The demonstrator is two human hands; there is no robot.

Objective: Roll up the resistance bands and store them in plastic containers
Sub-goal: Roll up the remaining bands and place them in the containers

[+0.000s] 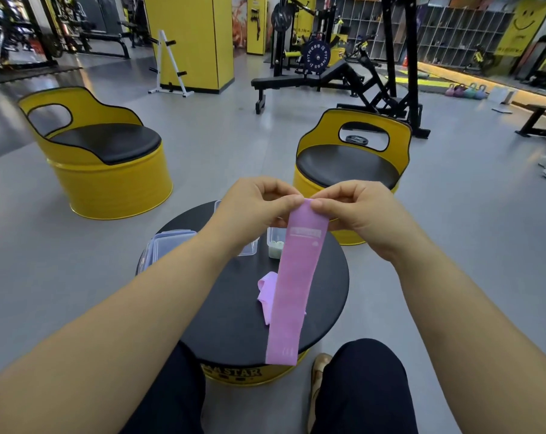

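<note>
My left hand point(259, 208) and right hand point(356, 211) pinch the pink band point(293, 277) top edge; rolling looks barely started. Next: curl the top tightly downward.

The pink resistance band point(299, 277) looks to me like woven cloth, matt and finely ribbed. The lilac band point(267, 292) seems thinner and smoother. The containers point(168, 249) are clear, glossy plastic. The table top point(227, 308) is matt black, its drum base point(231, 375) glossy yellow painted metal, like the 2 barrel chairs point(115, 183). My trousers point(362, 386) are dark matt cloth.
</note>
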